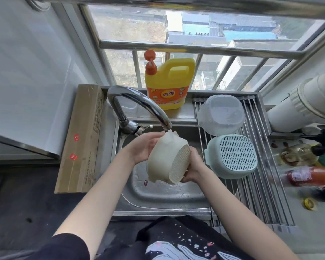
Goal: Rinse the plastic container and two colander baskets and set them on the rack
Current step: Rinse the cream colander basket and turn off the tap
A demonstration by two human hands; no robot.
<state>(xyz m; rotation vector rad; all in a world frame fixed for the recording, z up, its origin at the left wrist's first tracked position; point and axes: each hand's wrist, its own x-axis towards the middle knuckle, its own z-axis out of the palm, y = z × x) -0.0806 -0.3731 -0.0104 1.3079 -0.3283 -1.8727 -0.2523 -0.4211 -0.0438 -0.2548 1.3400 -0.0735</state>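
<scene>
Over the steel sink [158, 196], both hands hold a cream-white colander basket [165, 158] tipped on its side under the spout of the chrome faucet [139, 104], its perforated bottom facing right. The left hand [143, 149] lies against the basket's upper left wall, its grip spread with fingers nearly straight along the plastic. The right hand [194, 166] cups the lower right edge, its grip curled round the basket's base rim. On the roll-up drying rack [259, 184] spanning the right side of the sink, a clear plastic container [221, 115] sits upside down at the far end, and a pale green colander basket [233, 156] sits upside down just in front of it, the two touching or nearly so. A yellow dish-soap jug [169, 85] with an orange pump stands on the ledge behind the faucet. A long cardboard box [81, 139] lies left of the sink.
</scene>
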